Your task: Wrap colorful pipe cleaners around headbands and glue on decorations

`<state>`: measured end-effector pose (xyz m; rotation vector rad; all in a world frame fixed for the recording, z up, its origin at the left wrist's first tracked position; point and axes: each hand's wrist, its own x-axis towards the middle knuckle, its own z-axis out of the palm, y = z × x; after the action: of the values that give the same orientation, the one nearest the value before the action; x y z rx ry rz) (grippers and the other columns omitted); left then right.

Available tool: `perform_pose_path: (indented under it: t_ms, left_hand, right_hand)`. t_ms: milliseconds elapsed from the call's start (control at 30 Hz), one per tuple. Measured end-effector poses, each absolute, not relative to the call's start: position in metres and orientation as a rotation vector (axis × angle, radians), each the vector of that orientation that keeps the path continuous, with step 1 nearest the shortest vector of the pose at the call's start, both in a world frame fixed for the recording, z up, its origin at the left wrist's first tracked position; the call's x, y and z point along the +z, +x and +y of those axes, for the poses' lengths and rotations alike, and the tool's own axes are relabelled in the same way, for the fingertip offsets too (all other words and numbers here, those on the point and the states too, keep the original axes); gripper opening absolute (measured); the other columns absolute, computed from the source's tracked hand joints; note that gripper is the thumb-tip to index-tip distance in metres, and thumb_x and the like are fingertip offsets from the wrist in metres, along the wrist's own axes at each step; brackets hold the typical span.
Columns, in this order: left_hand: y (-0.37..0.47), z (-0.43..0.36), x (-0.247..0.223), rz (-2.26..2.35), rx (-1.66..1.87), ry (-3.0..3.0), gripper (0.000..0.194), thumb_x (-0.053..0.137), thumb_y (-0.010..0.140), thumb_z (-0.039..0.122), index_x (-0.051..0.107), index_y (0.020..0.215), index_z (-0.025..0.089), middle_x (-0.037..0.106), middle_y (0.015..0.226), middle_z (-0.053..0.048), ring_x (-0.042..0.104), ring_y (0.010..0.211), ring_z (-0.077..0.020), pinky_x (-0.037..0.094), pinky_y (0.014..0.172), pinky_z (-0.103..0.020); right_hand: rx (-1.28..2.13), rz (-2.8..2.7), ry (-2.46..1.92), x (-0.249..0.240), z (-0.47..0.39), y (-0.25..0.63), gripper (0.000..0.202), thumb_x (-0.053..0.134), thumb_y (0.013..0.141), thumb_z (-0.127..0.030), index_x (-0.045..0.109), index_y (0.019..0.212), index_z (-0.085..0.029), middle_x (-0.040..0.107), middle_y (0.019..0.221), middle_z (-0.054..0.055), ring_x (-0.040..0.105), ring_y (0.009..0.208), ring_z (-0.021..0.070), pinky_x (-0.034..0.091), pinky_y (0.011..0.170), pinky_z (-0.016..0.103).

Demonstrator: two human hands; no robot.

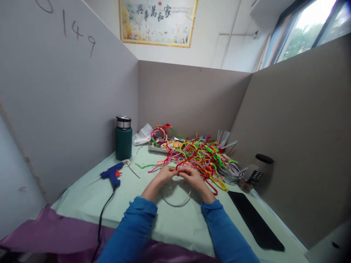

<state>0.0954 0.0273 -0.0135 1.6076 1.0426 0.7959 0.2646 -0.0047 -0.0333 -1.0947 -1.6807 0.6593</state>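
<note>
The left hand (166,175) and right hand (191,177) meet with bent fingers, thumbs and forefingers pinching a bit of red stem (177,168) between them. Below the fingers and between the wrists curves a ring (177,206), thin, smooth and pale grey; its lower arc is bare and rounded, while the hands hide its top, so how the stem sits on it cannot be told. Just beyond the fingertips, a tangled pile (203,153) of bright fuzzy stems crowds the view, making the red stem's far end hard to trace. Past the left hand is a tray (157,149) of small pieces. Well to the left lie a blue glue gun (111,175) and, behind it, a green bottle (123,142). Right of the right hand are a yellow loop (220,184), a black slab (255,221) and a tilted jar (255,171).
</note>
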Motion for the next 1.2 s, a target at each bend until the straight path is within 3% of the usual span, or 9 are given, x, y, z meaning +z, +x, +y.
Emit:
perform_pose_path:
  t_ms: [267, 600, 900, 1200]
  left_hand:
    - [0.099, 0.033, -0.021, 1.07, 0.851, 1.54, 0.03, 0.076, 0.063, 0.029, 0.055, 0.048, 0.015, 0.034, 0.04, 0.005, 0.026, 0.041, -0.0068, 0.012, 0.044, -0.025]
    - [0.1, 0.04, -0.025, 0.935, 0.972, 1.723, 0.012, 0.068, 0.064, 0.018, 0.057, 0.06, 0.015, 0.05, 0.053, 0.002, 0.044, 0.053, -0.0098, 0.028, 0.05, -0.02]
    - [0.1, 0.037, -0.02, 0.833, 0.944, 1.68, 0.009, 0.064, 0.067, 0.019, 0.056, 0.065, 0.015, 0.057, 0.057, 0.0, 0.052, 0.056, -0.0118, 0.036, 0.057, -0.022]
    - [0.096, 0.026, -0.009, 0.865, 0.934, 1.488, 0.01, 0.065, 0.065, 0.018, 0.057, 0.061, 0.016, 0.054, 0.052, 0.001, 0.044, 0.048, -0.009, 0.027, 0.048, -0.022]
  right_hand:
    - [0.67, -1.73, -1.106, -0.036, -0.005, 0.267, 0.021, 0.067, 0.077, -0.037, 0.072, 0.085, -0.018, 0.068, 0.082, 0.005, 0.061, 0.075, 0.0185, 0.047, 0.068, 0.03]
    - [1.023, -1.569, -1.123, -0.03, -0.009, 0.262, 0.022, 0.066, 0.074, -0.036, 0.068, 0.083, -0.016, 0.066, 0.073, 0.003, 0.051, 0.055, 0.0099, 0.039, 0.05, 0.021]
    - [0.918, -1.532, -1.093, -0.026, -0.012, 0.262, 0.016, 0.069, 0.071, -0.033, 0.07, 0.077, -0.018, 0.064, 0.069, 0.001, 0.051, 0.058, 0.0109, 0.04, 0.053, 0.023]
    - [0.907, -1.575, -1.039, -0.024, -0.012, 0.263, 0.013, 0.067, 0.073, -0.03, 0.068, 0.08, -0.018, 0.063, 0.071, -0.001, 0.053, 0.062, 0.0118, 0.041, 0.059, 0.025]
